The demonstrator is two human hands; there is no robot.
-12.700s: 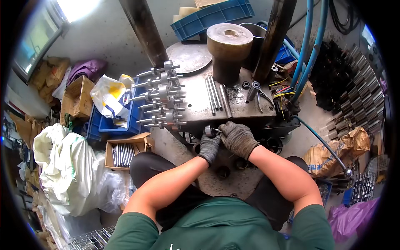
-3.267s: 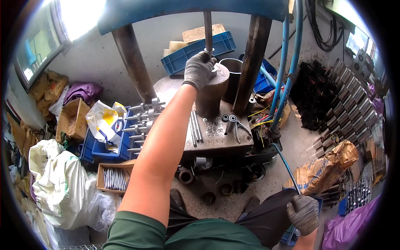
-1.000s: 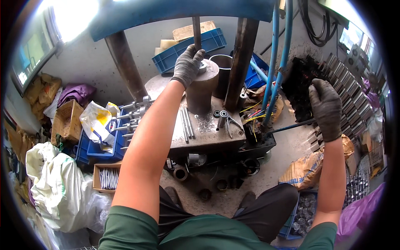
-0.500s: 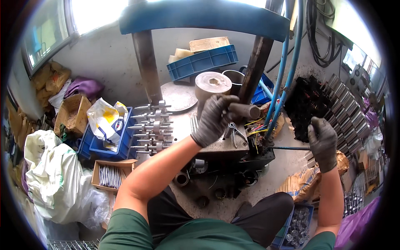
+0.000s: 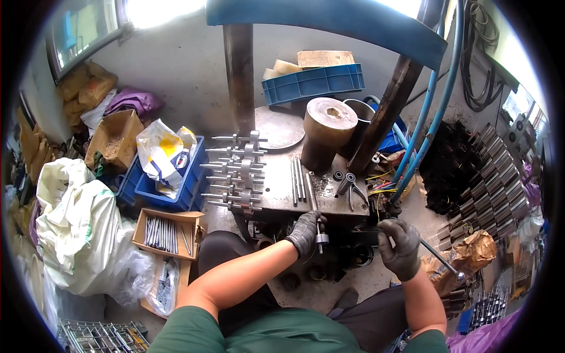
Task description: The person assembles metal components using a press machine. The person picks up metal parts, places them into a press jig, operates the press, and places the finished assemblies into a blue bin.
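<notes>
My left hand (image 5: 306, 234), in a dark grey glove, is closed around a slim metal shaft (image 5: 312, 194). The shaft slants over the near edge of the metal worktable (image 5: 276, 197), and a round collar sits near its lower end. My right hand (image 5: 401, 250), gloved too, hovers right of the table with curled fingers pinched together; what they hold, if anything, cannot be made out. Beside it a ball-ended lever (image 5: 440, 256) runs out to the right. Several bare rods (image 5: 298, 181) lie on the tabletop, left of pliers (image 5: 356, 194) and two small ring-shaped parts (image 5: 344, 176).
Shafts with collars (image 5: 241, 170) line the table's left side. A thick metal cylinder (image 5: 331, 126) stands at the back under a blue press frame (image 5: 329, 29). Blue hoses (image 5: 424, 123) hang right. A cardboard box of rods (image 5: 168, 233) and a blue crate (image 5: 170, 197) are left.
My left hand has come down and nearer, from a dark metal cylinder to the collared shaft. That dark cylinder is out of sight. My right hand has moved lower and inward; the view has shifted left.
</notes>
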